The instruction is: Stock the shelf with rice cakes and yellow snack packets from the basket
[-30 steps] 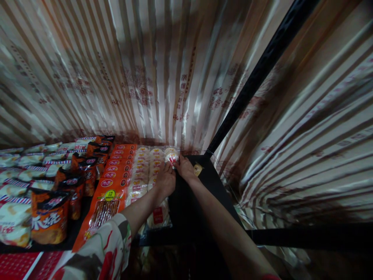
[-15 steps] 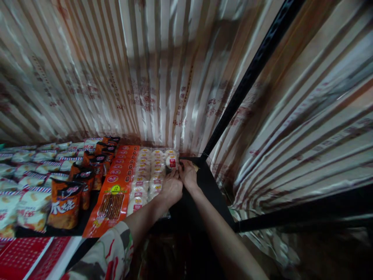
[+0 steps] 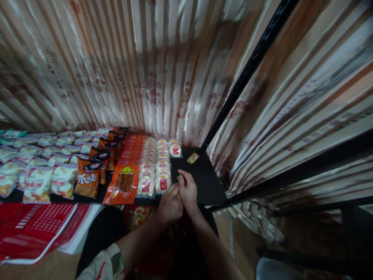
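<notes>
My left hand (image 3: 170, 206) and my right hand (image 3: 188, 191) meet above the front of the black shelf (image 3: 208, 182). Fingers on both are curled and pressed together; whatever they may hold is too small or hidden to make out. Just left of them lie rows of clear-wrapped round white crackers (image 3: 146, 182) with red labels. One cracker packet (image 3: 175, 149) tops a third column at the back. Behind my right hand a small yellowish packet (image 3: 192, 157) rests near the corner post.
Flat orange snack-stick packs (image 3: 126, 179) overlap beside the crackers. Farther left stand orange-black snack bags (image 3: 87, 177) and white snack bags (image 3: 37, 184). A black post (image 3: 233, 93) rises at the corner before striped curtains (image 3: 163, 70). Red plastic bags (image 3: 35, 225) hang below the shelf's front.
Both hands have drawn back toward me from the rear cracker packet, which stays in place. The small yellowish packet is now uncovered. My view has shifted, showing more floor.
</notes>
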The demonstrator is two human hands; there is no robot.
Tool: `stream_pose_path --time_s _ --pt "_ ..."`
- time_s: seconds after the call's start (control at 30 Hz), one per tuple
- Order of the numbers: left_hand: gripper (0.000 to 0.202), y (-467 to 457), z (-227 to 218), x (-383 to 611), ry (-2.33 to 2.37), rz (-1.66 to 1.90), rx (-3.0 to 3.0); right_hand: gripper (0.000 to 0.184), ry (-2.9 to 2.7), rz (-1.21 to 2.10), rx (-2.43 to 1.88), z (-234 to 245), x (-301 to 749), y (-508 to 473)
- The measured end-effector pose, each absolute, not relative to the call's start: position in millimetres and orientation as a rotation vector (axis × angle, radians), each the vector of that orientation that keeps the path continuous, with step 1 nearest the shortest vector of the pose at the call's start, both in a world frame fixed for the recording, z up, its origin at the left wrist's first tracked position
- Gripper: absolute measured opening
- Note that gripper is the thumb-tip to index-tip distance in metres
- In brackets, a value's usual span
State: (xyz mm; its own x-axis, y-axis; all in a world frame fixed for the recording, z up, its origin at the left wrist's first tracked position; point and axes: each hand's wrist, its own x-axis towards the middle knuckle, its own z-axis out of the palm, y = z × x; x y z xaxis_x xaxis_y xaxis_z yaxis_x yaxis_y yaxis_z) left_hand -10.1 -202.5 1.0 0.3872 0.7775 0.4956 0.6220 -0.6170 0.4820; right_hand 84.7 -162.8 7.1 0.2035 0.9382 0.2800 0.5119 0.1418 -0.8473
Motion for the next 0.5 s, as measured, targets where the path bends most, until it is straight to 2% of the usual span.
stream_pose_path --time_s 0.27,0.5 --pt "0.036 -278.9 -43.5 -48.1 1.213 0.845 2.316 0.032 -1.41 0.839 -1.532 -23.2 50.5 -249.3" --pt "0.041 -317.4 -83.9 -65.1 1.393 0.433 2.027 0.032 -1.659 1.214 -1.816 -85.5 30.8 -272.5"
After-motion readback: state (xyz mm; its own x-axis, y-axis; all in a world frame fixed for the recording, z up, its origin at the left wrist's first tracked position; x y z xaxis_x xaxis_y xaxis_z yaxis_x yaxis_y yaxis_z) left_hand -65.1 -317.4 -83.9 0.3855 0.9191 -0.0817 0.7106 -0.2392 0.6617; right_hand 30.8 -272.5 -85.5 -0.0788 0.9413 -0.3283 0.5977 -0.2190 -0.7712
